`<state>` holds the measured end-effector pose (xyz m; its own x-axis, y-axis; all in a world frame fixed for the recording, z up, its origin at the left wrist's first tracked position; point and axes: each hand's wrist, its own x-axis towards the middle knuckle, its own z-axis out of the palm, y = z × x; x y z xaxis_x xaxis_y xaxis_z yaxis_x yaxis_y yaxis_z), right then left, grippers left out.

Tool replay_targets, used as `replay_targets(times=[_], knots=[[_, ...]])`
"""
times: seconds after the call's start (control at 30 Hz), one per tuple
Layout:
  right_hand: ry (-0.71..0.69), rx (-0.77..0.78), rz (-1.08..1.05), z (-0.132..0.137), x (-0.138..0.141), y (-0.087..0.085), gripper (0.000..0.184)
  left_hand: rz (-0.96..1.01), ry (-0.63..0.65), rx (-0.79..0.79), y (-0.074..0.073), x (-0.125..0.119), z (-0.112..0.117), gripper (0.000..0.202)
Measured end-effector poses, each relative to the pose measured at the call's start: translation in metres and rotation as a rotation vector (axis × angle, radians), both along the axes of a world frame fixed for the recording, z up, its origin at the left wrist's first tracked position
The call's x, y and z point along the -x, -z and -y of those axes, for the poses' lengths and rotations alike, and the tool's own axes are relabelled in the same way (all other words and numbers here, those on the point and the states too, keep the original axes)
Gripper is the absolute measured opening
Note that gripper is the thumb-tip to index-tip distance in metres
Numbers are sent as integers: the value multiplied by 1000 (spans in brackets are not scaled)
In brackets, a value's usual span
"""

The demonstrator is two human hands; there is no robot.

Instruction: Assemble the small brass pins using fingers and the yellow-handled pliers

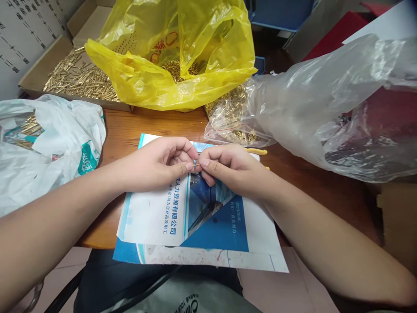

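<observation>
My left hand (172, 161) and my right hand (228, 167) meet over the printed paper sheets (143, 217). Both are closed in a pinch, thumb against fingers, on a tiny gold-coloured metal pin (196, 164) that spans the small gap between them. The fingertips cover most of the pin, so its full shape is hidden. Just beyond my right hand, a yellow tool handle (256, 151) pokes out; the hand hides the rest of that tool.
Many brass-coloured pins (81, 78) fill a cardboard box at the back left. A yellow plastic bag (221, 61) and a clear bag (234, 117) hold more. A white bag (74, 126) lies left, and a large clear bag (302, 104) lies right on the wooden table (119, 126).
</observation>
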<state>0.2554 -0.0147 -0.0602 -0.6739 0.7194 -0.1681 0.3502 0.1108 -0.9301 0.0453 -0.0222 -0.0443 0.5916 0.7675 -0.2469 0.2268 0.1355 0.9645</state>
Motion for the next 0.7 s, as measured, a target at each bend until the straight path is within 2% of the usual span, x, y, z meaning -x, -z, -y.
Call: replay_targets(times=[0.2,0.33,0.53,0.6,0.7], knots=[[47,-54,0,3,4,0,36,44,-20,7,9,0,3,21],[20,-44,-29,3,5,0,36,-13,-32,-87,12,0,5,20],[6,-126,14,5,5,5,39,-186,-81,-298,7,-4,10,10],[91,-216,69,5,5,3,37,-251,-92,-364,6,-4,11,7],[304,-381,150,1,-5,-11,37,-285,-98,-405,7,-4,11,11]])
